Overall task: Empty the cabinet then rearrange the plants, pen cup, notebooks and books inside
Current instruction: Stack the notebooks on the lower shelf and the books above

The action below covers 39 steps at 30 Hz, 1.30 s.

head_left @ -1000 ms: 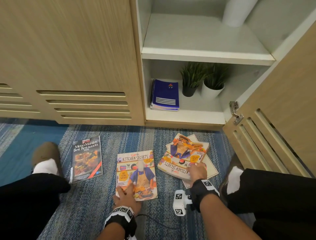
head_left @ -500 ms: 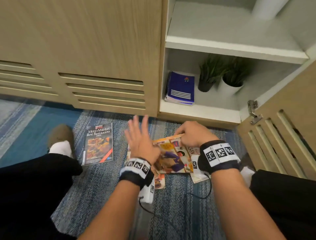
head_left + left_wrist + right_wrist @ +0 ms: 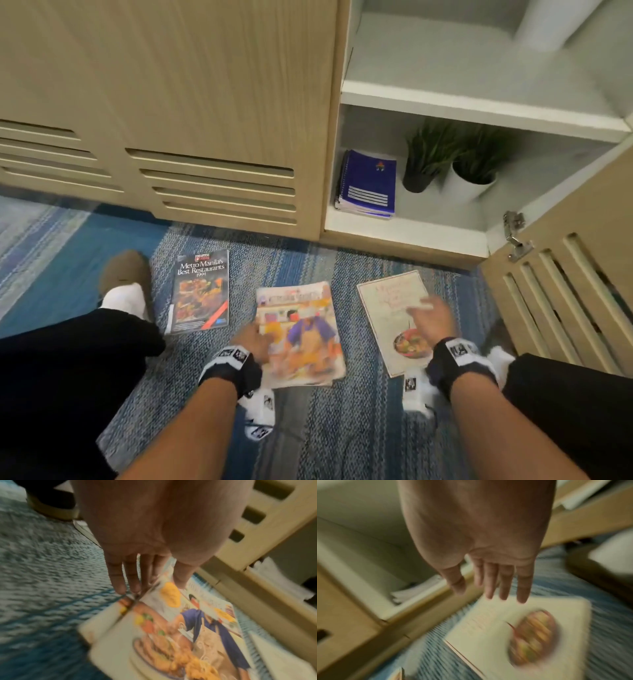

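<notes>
3 books point(image 3: 299, 334) on rug point(image 3: 359, 428) — notebooks point(image 3: 368, 183) shelved

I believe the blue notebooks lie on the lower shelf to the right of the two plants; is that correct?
Not quite: the head view shows the blue notebooks on the lower shelf to the left of the two plants, not the right.

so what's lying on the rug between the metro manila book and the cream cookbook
The Kitchen Secrets cookbooks, stacked, with the left hand at their edge; the head view shows it.

Woven rough carpet point(image 3: 342, 428); matt wood-grain cabinet point(image 3: 205, 85); glossy paper cookbook point(image 3: 301, 335).
</notes>
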Tool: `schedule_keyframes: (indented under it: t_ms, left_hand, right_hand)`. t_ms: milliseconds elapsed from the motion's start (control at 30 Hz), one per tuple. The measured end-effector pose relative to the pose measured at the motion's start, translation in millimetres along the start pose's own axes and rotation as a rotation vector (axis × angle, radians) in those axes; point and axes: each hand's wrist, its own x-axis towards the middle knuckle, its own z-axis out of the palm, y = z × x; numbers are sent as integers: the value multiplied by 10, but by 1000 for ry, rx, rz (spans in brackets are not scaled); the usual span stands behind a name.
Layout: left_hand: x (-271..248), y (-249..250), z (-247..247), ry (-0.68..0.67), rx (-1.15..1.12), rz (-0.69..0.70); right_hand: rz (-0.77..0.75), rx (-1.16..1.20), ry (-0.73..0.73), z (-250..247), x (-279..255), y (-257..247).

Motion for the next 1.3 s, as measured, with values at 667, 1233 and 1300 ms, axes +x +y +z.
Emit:
schedule_keyframes:
  t_ms: [667, 1233, 1300]
  left_hand:
    - [239, -137, 199, 94, -77, -235]
    - [-36, 273, 182, 24, -675, -191]
    - [-50, 284, 109, 25, -714, -164]
  right_hand:
    - [210, -479, 14, 69, 481, 572]
    - [271, -89, -42, 331, 315, 678]
    - [237, -81, -103, 413, 315, 676]
